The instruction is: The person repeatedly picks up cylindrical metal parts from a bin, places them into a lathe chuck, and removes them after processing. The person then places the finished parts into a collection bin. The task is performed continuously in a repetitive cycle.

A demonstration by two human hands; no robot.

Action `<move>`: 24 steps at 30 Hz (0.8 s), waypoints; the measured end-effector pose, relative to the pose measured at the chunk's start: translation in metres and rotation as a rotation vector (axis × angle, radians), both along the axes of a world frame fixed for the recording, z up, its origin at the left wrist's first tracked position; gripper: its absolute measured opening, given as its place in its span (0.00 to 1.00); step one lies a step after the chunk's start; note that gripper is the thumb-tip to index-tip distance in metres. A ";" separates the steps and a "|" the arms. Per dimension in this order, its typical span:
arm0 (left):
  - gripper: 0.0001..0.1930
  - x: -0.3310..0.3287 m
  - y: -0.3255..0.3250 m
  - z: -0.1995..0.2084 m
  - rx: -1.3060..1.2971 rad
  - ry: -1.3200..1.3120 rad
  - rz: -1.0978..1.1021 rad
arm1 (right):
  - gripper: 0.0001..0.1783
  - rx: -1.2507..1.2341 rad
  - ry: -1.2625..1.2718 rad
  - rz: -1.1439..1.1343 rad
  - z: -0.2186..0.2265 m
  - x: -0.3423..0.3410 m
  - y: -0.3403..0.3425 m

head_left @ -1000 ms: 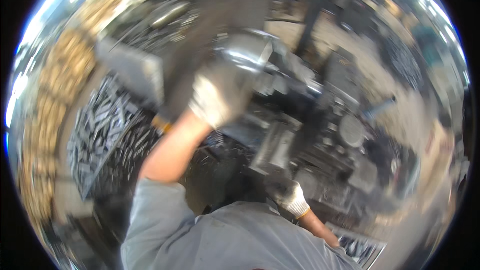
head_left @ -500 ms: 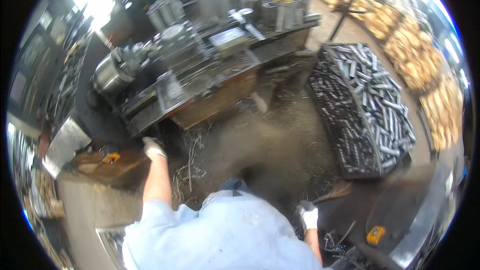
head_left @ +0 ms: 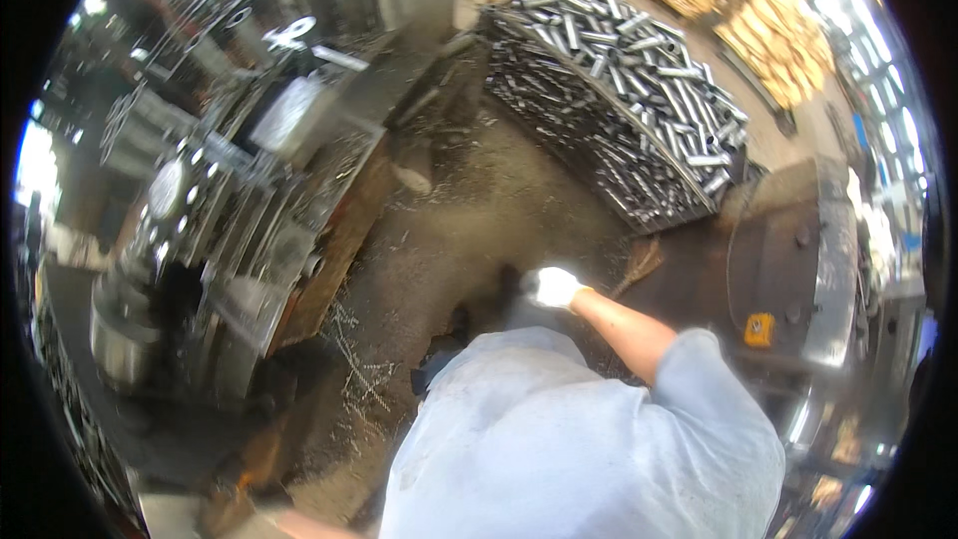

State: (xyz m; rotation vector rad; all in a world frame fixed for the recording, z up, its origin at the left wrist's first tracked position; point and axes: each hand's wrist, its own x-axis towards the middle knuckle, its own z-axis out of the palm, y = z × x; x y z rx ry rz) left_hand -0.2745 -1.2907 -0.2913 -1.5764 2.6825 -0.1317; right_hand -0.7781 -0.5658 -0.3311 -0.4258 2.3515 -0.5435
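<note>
My right hand [head_left: 552, 287], in a white glove with darkened fingertips, is held in front of my body above the dirty floor. Its fingers are foreshortened, and whether it holds anything does not show. My left forearm [head_left: 304, 525] comes in at the lower left edge. The left hand [head_left: 261, 505] at its end is smeared by motion, near a blurred orange spot, so its fingers cannot be made out. To the left stands a lathe [head_left: 215, 240] with a round metal chuck [head_left: 125, 334] at its near end. Nearest to my right hand is a dark metal bin [head_left: 599, 155] heaped with short shiny metal tubes [head_left: 639, 70].
Curly metal shavings [head_left: 359, 369] lie on the floor beside the lathe. At right is a dark metal plate or machine cover [head_left: 768, 250] with a yellow box [head_left: 759, 329] on it. Yellowish bundles [head_left: 773, 40] are stacked at the far right. Upright tubes [head_left: 354, 0] stand on the lathe's far end.
The view has turned to the right, so the lathe now lies further left. My right hand has come up and forward to in front of my body. My left hand has dropped toward the lower left edge.
</note>
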 end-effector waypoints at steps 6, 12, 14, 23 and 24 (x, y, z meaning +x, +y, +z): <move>0.20 -0.167 0.099 -0.080 0.484 0.485 0.581 | 0.26 -0.006 -0.045 -0.128 -0.011 -0.051 0.034; 0.18 -0.443 0.306 -0.168 1.439 0.690 0.669 | 0.24 -0.083 0.131 -0.518 -0.011 -0.124 0.169; 0.17 -0.537 0.389 -0.153 1.584 0.584 0.476 | 0.22 -0.039 0.227 -0.734 -0.008 -0.163 0.244; 0.18 -0.791 0.676 -0.061 1.486 -0.086 -0.568 | 0.22 0.510 0.265 -0.732 -0.102 -0.434 0.499; 0.18 -0.800 0.689 -0.057 1.481 -0.081 -0.638 | 0.24 0.485 0.225 -0.859 -0.128 -0.461 0.504</move>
